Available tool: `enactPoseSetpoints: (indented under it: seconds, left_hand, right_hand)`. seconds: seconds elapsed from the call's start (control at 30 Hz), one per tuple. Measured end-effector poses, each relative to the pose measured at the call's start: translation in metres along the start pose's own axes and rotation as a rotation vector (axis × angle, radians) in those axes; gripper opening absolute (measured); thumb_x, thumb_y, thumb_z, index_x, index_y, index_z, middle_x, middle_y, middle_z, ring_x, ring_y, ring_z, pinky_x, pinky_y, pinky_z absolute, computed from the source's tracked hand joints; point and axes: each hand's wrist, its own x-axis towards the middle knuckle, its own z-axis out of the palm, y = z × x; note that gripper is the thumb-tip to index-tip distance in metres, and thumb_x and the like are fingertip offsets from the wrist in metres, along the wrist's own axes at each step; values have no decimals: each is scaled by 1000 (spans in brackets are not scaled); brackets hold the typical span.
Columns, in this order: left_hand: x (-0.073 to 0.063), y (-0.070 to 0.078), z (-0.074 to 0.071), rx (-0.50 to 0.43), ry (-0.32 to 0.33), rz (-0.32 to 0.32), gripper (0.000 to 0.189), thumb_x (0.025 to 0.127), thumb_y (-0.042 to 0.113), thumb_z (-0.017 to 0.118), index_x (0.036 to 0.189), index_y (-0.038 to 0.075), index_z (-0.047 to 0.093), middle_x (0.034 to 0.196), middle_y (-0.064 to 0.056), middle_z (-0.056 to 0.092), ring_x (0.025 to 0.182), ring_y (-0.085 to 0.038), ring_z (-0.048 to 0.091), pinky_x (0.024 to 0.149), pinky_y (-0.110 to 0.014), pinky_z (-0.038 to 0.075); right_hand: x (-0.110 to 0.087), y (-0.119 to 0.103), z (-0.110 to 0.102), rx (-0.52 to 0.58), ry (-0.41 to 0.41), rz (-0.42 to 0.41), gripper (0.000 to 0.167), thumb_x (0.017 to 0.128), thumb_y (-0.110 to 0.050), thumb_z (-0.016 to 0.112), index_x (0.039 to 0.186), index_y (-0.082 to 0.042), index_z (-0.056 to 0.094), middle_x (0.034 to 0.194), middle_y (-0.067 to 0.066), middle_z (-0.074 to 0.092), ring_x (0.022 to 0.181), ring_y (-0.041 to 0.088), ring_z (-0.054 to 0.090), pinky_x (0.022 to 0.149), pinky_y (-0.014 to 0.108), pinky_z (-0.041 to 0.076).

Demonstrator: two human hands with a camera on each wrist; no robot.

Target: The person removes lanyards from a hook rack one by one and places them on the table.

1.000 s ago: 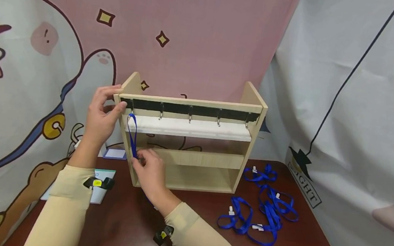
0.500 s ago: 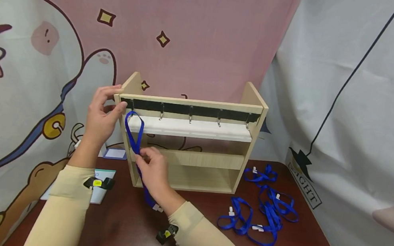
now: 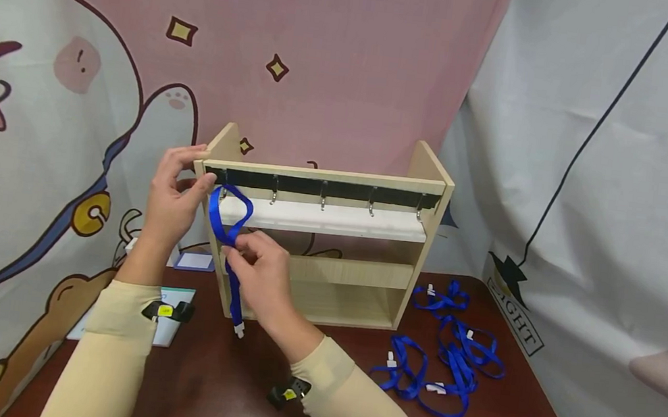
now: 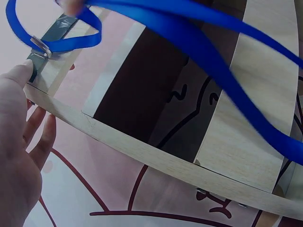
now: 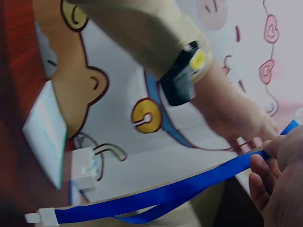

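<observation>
A blue lanyard [image 3: 235, 297] loops over the leftmost metal hook [image 4: 41, 47] of a light wooden rack [image 3: 352, 271]. Its loop spreads wide below the hook, and the lower end with a white clip [image 3: 238, 329] dangles near the rack's base. My right hand [image 3: 262, 276] pinches the lanyard just under the loop. My left hand [image 3: 173, 195] grips the rack's upper left side panel, thumb in front and fingers around the outer side. In the right wrist view the strap [image 5: 161, 195] runs from my fingers down to the clip.
Several more blue lanyards [image 3: 458, 364] lie on the dark red table [image 3: 216, 400] at the right. Other hooks [image 3: 323, 197] line the black strip. A white shelf [image 3: 320, 219] sits behind them. A pale booklet [image 3: 171, 331] and a blue-edged card [image 3: 194, 261] lie at the left.
My right hand has moved slightly up and right with the lanyard. The loop has widened, and the clip end has swung left to hang straighter. My left hand stays put.
</observation>
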Motion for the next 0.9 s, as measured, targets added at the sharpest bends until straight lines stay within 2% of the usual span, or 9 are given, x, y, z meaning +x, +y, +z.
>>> enactPoseSetpoints:
  seconds: [0.2,0.47,0.73,0.83,0.9]
  left_hand:
    - [1,-8,0,-4,3,-11,35,106,1,70,141,-1,66,153,-12,58,125,-12,56,97,-26,48]
    - [0,-3,0,2,1,-18,35,107,1,70,141,0,66,153,-10,58,125,-12,55,97,-27,47]
    - [2,-10,0,-6,1,-19,36,106,2,70,142,0,66,154,-11,58,125,-14,56,97,-27,47]
    - [2,-13,0,-4,2,-23,36,106,1,70,142,0,66,154,-10,58,126,-14,55,97,-27,47]
    - [2,-8,0,-6,-1,-28,36,106,1,70,142,-1,65,154,-10,57,126,-14,55,97,-27,47]
  right_hand:
    - [8,-22,-8,55,9,-60,9,100,-8,84,93,-4,80,82,1,68,69,6,61,59,24,56]
    - [13,-39,-23,114,38,-96,10,99,-8,85,93,-1,80,83,4,68,69,9,59,57,23,50]
    - [11,-45,-52,113,-44,-16,6,100,-10,84,99,-4,83,90,3,74,74,11,62,65,24,53]
    - [9,-42,-67,90,-80,13,6,100,-11,85,99,-5,83,88,1,73,73,11,61,64,24,51]
    - [7,-40,-78,81,-92,31,6,99,-11,85,98,-6,82,85,-1,71,70,12,60,62,24,49]
